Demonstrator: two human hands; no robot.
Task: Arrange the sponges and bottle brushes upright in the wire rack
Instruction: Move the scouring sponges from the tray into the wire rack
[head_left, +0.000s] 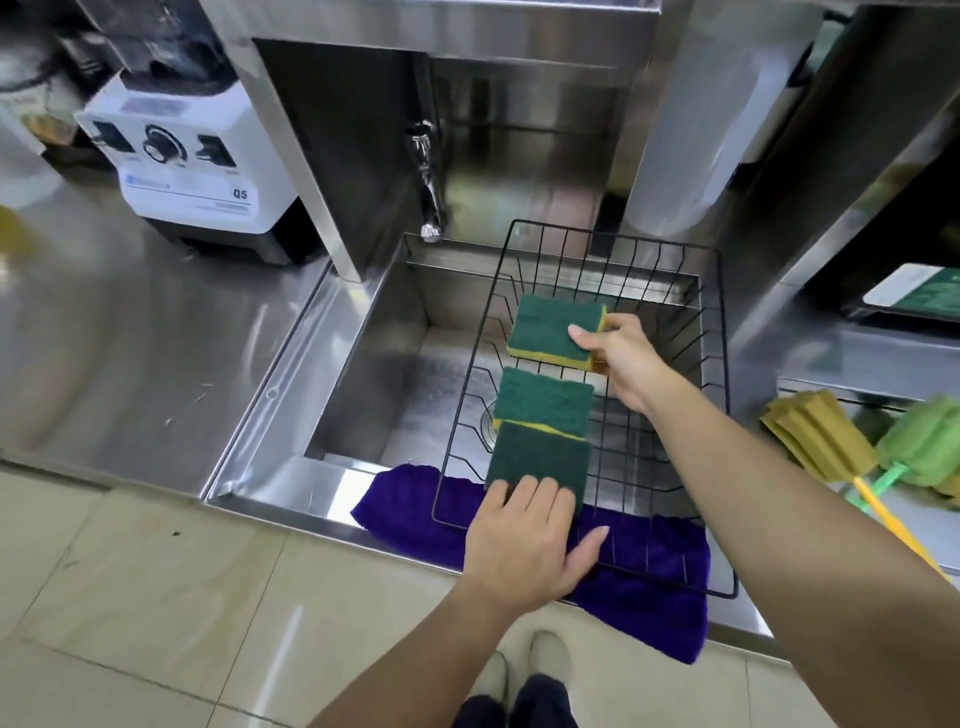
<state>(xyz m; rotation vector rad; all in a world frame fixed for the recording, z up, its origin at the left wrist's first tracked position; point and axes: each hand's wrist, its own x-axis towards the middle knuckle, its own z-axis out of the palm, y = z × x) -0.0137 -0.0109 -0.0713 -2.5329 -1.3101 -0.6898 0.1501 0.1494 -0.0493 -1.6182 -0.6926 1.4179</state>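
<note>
Sponge (556, 330), green side up, is pinched at its right end by the right hand (621, 358) above the rack (719, 415), its long axis tilted across the wires. The left hand (524, 540) lies spread on the nearest sponge (537, 457), steadying it.

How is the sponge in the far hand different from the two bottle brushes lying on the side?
The sponge is a flat block, dark green on top and yellow underneath; the bottle brushes are ridged foam heads on long thin handles, one mustard yellow and one light green. The sponge is pinched in the right hand over the wire rack, while the brushes lie untouched on the counter outside it. Both are soft cleaning tools.
</note>
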